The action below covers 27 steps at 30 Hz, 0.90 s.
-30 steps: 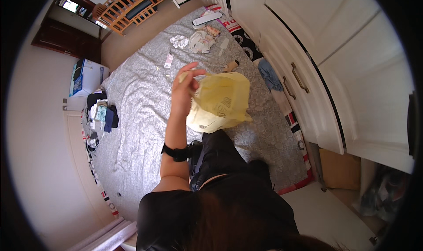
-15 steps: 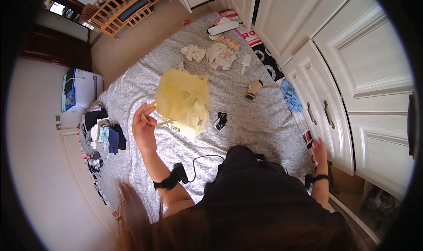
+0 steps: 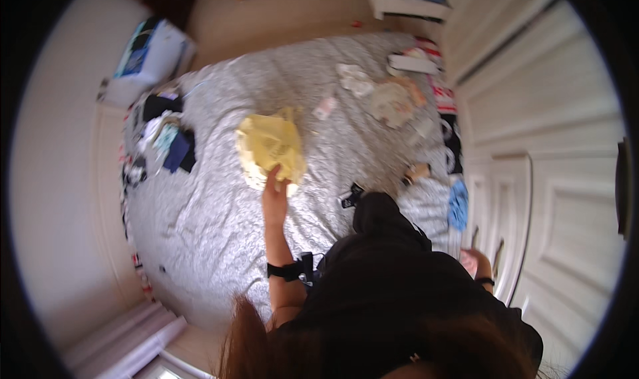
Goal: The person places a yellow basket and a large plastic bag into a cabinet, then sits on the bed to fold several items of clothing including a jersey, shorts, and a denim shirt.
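A pale yellow plastic bag (image 3: 269, 143) with faint printing is in front of me over the bed. My left hand (image 3: 276, 186) is at the bag's near edge, fingers closed on the plastic; the exact grip is blurred. My right hand (image 3: 478, 262) is low by the cabinet at the bed's right side. My body partly hides it, and its fingers do not show clearly. Something pink shows beside it, too blurred to name. Near my dark-clothed knee lies a small black item with white marks (image 3: 351, 196).
Crumpled pale cloths (image 3: 356, 79), a white long object (image 3: 413, 64) and a tan-and-black item (image 3: 416, 173) lie on the bed (image 3: 219, 212). Folded blue cloth (image 3: 458, 206) sits at its right edge. Clothes (image 3: 174, 143) are piled left. White cabinets (image 3: 566, 239) line the right.
My view has swung right and downward. My left hand, raised with the bag's handle before, is now lower at the bag's near edge. The bag looks more crumpled. My right hand has dropped back beside my body.
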{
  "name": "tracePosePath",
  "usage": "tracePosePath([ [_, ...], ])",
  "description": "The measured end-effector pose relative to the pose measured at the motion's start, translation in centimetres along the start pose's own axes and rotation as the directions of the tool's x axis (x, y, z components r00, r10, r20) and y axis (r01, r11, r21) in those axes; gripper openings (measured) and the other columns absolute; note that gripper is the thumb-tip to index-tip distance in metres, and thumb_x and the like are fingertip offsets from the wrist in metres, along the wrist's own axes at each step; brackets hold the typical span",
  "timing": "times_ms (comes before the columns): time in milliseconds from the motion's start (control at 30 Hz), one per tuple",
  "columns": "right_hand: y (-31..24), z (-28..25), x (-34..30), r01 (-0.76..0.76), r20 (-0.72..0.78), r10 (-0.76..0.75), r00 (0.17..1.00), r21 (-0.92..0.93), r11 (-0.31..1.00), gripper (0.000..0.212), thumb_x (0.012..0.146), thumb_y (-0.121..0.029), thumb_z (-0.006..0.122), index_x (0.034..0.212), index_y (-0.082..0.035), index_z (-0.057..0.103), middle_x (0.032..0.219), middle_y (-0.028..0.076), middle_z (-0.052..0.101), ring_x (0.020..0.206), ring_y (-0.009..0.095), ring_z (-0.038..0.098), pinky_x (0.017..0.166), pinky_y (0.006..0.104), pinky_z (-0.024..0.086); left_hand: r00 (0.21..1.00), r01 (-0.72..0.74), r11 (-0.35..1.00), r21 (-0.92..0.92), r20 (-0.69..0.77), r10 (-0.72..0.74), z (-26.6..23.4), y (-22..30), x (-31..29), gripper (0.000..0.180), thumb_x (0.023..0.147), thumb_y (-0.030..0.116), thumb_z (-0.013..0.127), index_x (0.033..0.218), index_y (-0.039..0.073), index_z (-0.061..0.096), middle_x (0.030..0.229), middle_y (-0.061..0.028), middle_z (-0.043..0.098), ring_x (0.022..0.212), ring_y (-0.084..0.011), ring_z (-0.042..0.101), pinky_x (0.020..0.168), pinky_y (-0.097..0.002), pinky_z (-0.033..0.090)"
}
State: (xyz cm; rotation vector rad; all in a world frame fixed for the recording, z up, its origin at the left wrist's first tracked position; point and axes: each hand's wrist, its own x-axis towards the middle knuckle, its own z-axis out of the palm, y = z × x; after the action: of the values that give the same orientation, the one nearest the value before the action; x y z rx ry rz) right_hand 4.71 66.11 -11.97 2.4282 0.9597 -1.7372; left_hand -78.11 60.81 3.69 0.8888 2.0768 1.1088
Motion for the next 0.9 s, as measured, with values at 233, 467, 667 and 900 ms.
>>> tracePosePath([
  [233, -30.3, 7.7, 18.4, 0.346, 0.104, -0.333, 0.937, -0.173, 0.922, 0.039, 0.123, -0.036, 0.062, 0.150, -0.009, 0.072, 0.123, 0.005, 0.080, 0.108, 0.019, 0.077, 0.093, 0.0362, 0.059, 0.924, 0.228, 0.973, -0.027, -0.309, -0.225, -2.8, 1.9, 1.9, 0.066, 0.112, 0.010, 0.071, 0.176, 0.002, 0.055, 0.119, -0.0162, 0.084, 0.103, -0.0196, 0.083, 0.095, -0.0359, 0.063],
  [467, -53.9, 18.4, 18.9, 0.664, 0.312, -0.698, 0.644, 0.224, 0.713, 0.043, 0.123, -0.046, 0.063, 0.147, -0.011, 0.074, 0.119, 0.005, 0.080, 0.111, 0.021, 0.078, 0.099, 0.0375, 0.059, 0.728, 0.139, 0.988, 0.063, -0.683, -0.059, -12.5, 7.1, 1.5, 0.072, 0.109, 0.007, 0.076, 0.177, 0.004, 0.054, 0.179, -0.0210, 0.058, 0.131, -0.0254, 0.074, 0.107, -0.0400, 0.060],
  [667, -58.3, 27.3, 15.2, 0.438, 0.564, -0.287, 0.775, -0.152, 0.886, 0.046, 0.117, -0.048, 0.070, 0.149, -0.015, 0.072, 0.128, 0.007, 0.082, 0.112, 0.022, 0.080, 0.095, 0.0394, 0.063, 0.480, 0.198, 0.937, 0.289, -0.862, 0.165, -22.4, 8.8, -0.5, 0.069, 0.107, 0.015, 0.078, 0.174, 0.015, 0.062, 0.186, -0.0200, 0.049, 0.171, -0.0413, 0.047, 0.138, -0.0554, 0.039],
  [900, -74.0, 53.2, 3.5, 0.439, 0.811, -0.057, 0.583, -0.256, 0.861, 0.053, 0.118, -0.050, 0.070, 0.159, -0.016, 0.065, 0.143, 0.008, 0.079, 0.118, 0.023, 0.080, 0.100, 0.0425, 0.064, 0.380, 0.278, 0.885, 0.374, -0.889, 0.256, -44.4, 2.1, 12.3, 0.061, 0.105, 0.017, 0.078, 0.166, 0.014, 0.070, 0.180, -0.0229, 0.056, 0.165, -0.0443, 0.054, 0.136, -0.0564, 0.041],
])
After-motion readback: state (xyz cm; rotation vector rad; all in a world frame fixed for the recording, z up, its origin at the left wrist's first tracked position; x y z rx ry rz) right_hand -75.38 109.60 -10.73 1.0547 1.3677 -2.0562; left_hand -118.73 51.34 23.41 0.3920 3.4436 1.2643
